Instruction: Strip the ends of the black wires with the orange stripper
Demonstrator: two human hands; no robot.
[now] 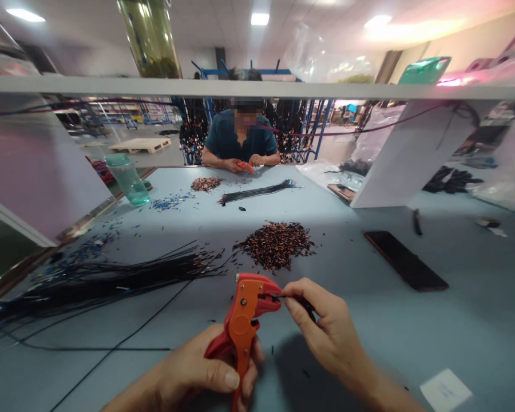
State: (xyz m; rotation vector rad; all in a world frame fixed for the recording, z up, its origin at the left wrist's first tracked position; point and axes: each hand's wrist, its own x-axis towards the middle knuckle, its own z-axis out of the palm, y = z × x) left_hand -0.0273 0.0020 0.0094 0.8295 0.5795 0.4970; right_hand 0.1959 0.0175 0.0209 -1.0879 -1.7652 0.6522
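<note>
Wrapped round the handles of an orange and red wire stripper (243, 320) is my left hand (214, 366), closed on it, with the tool's jaws pointing right. My right hand (321, 326) pinches a black wire (308, 307) between thumb and fingertips. The wire's end reaches into the stripper's jaws. Beyond the tool lies a heap of short black and copper wire scraps (278, 245). At the left, a long bundle of black wires (111, 280) rests on the blue-grey table (369, 349).
Across the table a person (240, 137) in a dark shirt holds a red tool. A shelf (257, 88) spans above. A phone (405, 260) and white paper (446, 391) lie right. A green bottle (129, 178), blue scraps (169, 202) and another wire bundle (257, 193) are farther off.
</note>
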